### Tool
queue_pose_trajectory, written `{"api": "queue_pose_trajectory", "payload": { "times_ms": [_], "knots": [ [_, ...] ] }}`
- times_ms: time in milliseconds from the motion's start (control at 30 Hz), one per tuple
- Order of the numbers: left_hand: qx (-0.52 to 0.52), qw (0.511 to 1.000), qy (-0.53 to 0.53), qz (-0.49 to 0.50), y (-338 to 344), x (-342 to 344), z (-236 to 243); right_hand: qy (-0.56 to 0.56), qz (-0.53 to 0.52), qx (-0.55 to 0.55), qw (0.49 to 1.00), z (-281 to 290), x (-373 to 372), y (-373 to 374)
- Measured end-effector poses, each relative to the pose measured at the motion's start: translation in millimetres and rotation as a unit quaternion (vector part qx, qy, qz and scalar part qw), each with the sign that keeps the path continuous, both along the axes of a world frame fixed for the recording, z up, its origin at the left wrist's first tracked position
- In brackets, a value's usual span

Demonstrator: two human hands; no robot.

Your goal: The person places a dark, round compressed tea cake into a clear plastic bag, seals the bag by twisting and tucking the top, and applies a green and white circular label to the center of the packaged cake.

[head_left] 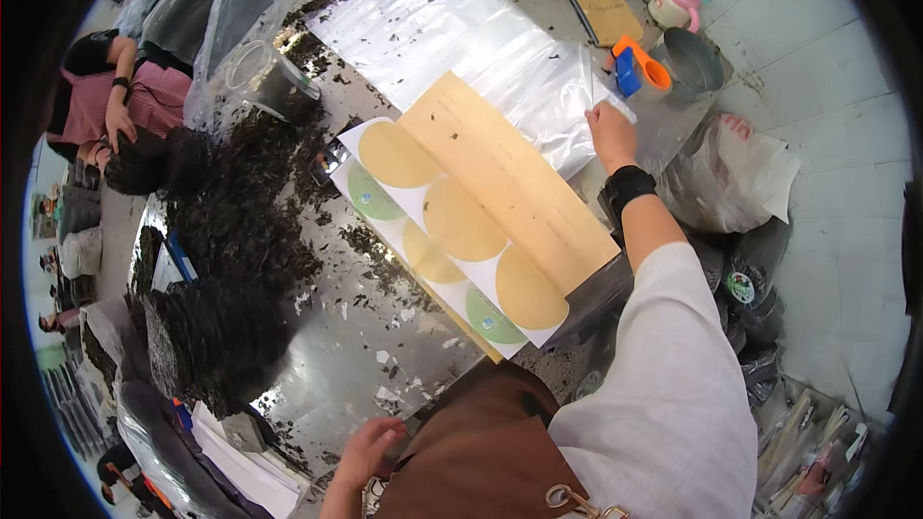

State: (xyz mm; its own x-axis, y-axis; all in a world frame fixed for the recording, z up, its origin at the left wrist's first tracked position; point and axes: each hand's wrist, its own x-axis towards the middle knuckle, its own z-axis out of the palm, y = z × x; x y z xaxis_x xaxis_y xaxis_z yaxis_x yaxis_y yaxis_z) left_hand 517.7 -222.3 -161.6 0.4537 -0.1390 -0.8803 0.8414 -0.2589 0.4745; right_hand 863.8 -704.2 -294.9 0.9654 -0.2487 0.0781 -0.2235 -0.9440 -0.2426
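My right hand (608, 127) pinches the near right edge of a stack of clear plastic bags (452, 19) at the upper middle. Below my right hand lies a tan kraft folder (500, 183), with a sheet of round tan and green stickers (461, 216) on its lower half. My left hand (375, 447) is low in the head view, beside my brown apron (471, 442), fingers loosely curved and apart, holding nothing that I can see.
Dark dried flakes and stacked dark sheets (212, 327) cover the left of the metal table (356, 346). A clear tub (269, 77), an orange tape dispenser (652, 72) and a metal pot (697, 62) stand around the bags. A co-worker (135, 96) bends over the left side.
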Motion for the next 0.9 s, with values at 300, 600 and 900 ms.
{"api": "queue_pose_trajectory", "payload": {
  "times_ms": [300,600,900],
  "knots": [
    [-0.004,0.991,-0.130,0.006,35,-4,26,-0.413,0.064,0.514,0.749,208,12,61],
    [-0.050,0.819,-0.564,-0.090,22,47,106,-0.286,0.227,0.458,0.810,362,-183,196],
    [-0.132,0.805,-0.578,-0.024,46,-61,109,0.040,0.298,0.693,0.655,285,-384,362]
  ]
}}
